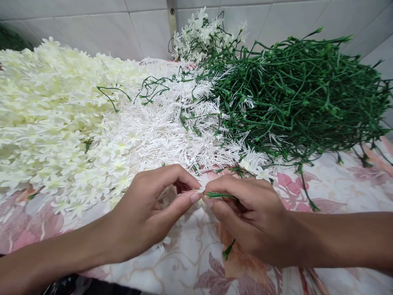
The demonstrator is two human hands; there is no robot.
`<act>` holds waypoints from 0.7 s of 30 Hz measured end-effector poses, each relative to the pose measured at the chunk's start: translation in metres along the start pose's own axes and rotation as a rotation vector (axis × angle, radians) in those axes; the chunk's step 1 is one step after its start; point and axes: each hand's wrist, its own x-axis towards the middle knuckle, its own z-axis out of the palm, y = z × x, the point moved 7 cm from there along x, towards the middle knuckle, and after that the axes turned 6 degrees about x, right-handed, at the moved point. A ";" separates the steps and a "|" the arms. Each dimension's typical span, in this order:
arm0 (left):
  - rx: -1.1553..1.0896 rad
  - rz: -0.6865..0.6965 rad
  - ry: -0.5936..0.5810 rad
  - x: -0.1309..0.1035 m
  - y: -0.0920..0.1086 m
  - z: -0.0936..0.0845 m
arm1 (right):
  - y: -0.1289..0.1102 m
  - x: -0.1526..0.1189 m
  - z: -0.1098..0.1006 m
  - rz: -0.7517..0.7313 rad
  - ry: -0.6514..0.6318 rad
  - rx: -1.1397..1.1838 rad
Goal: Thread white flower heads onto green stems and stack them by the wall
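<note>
My left hand [153, 209] pinches a small white flower [202, 189] between thumb and forefinger, just left of my right hand. The fingers of my right hand [251, 215] are wrapped round a green stem [219, 195], whose tip points left beside the flower. Another green end [229, 249] hangs below that hand. Both hands' fingertips nearly meet, in front of a heap of thin white stamens [166, 131]. Cream artificial flowers [61, 114] are piled on the left, and a large heap of green stems [301, 94] lies on the right.
A bunch of white flowers on green stems [202, 37] stands at the back by the tiled wall [101, 32]. A floral cloth [184, 266] covers the surface. Dark green material [12, 37] shows at the far left back, and something black [92, 287] at the bottom left.
</note>
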 end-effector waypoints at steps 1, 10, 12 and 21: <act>-0.013 -0.015 -0.011 0.000 -0.001 0.001 | 0.000 0.000 0.000 0.005 -0.001 0.003; -0.107 -0.056 0.029 0.001 -0.001 -0.004 | 0.005 -0.001 0.000 0.066 0.012 -0.046; -0.111 -0.039 0.057 0.001 -0.001 -0.005 | 0.005 -0.003 -0.001 0.060 0.033 -0.074; -0.052 0.013 0.122 -0.004 -0.001 -0.007 | 0.002 0.000 -0.001 0.005 0.029 -0.085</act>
